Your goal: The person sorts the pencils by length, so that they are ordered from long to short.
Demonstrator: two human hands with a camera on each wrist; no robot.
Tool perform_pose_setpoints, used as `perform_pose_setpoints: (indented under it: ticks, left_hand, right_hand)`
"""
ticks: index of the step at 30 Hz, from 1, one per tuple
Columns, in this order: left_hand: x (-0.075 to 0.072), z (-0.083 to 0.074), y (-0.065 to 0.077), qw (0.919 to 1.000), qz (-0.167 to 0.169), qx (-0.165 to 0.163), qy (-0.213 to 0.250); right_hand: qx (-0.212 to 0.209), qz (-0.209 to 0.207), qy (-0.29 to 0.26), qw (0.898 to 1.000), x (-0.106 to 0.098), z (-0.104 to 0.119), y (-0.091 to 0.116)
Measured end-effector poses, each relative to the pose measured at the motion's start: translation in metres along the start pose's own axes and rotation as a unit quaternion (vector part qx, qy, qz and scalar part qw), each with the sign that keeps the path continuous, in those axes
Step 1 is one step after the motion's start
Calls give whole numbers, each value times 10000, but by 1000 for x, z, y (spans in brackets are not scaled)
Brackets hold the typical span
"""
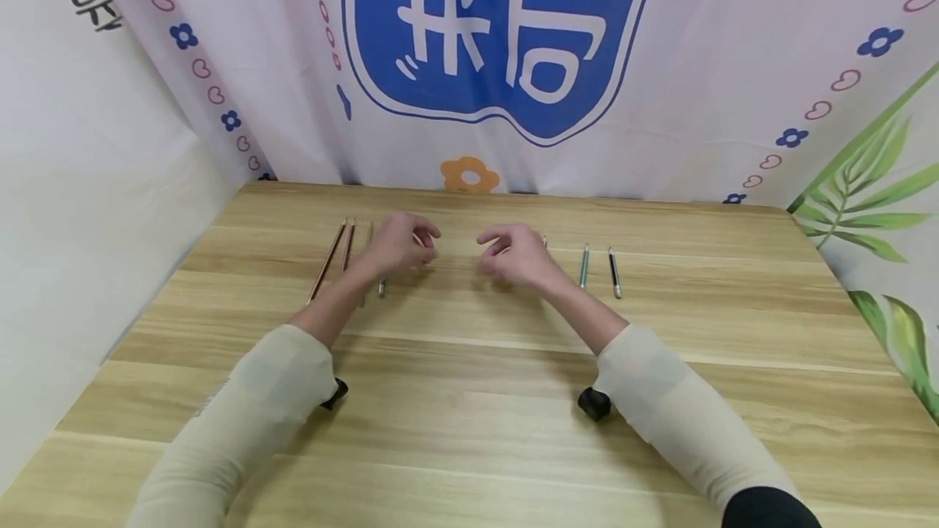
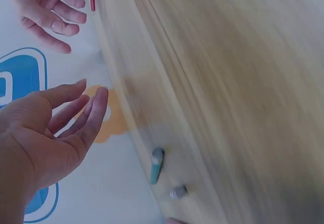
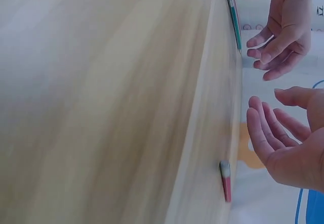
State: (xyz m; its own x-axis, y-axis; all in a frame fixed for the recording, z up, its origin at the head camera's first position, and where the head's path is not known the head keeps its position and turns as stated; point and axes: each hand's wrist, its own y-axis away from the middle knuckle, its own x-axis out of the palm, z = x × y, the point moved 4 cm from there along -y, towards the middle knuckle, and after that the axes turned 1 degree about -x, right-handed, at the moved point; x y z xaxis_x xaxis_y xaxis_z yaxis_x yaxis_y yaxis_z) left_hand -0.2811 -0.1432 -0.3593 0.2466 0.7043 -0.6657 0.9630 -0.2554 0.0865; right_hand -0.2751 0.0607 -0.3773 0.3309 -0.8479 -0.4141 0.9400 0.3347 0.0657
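My left hand (image 1: pixel 400 244) hovers over the far middle of the table with its fingers loosely bent and nothing in them. Facing it across a small gap is my right hand (image 1: pixel 517 254), also relaxed and holding nothing. By the left hand lie several pencils: a brownish-red pencil (image 1: pixel 327 261), a second reddish pencil (image 1: pixel 348 244) and others partly hidden by the forearm. Right of the right hand are a teal pencil (image 1: pixel 584 266) and a dark pencil (image 1: pixel 614 272). A red pencil (image 3: pixel 226 182) shows near that hand in the right wrist view; the head view mostly hides it.
The wooden table (image 1: pixel 469 414) ends at a hanging cloth (image 1: pixel 704 104) with a blue emblem at the back. A white wall covering (image 1: pixel 88 186) borders the left side; leaf-patterned cloth (image 1: pixel 866 194) borders the right. Black wrist devices (image 1: pixel 594 404) sit under both sleeves.
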Motion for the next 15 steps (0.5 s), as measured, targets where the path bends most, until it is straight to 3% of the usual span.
perform_pose_setpoints:
  ticks: [15]
  left_hand:
    - [38,-24,-21,9985,380,390,5]
  right_hand:
    - [26,-222,157,9996,-39,-19,20]
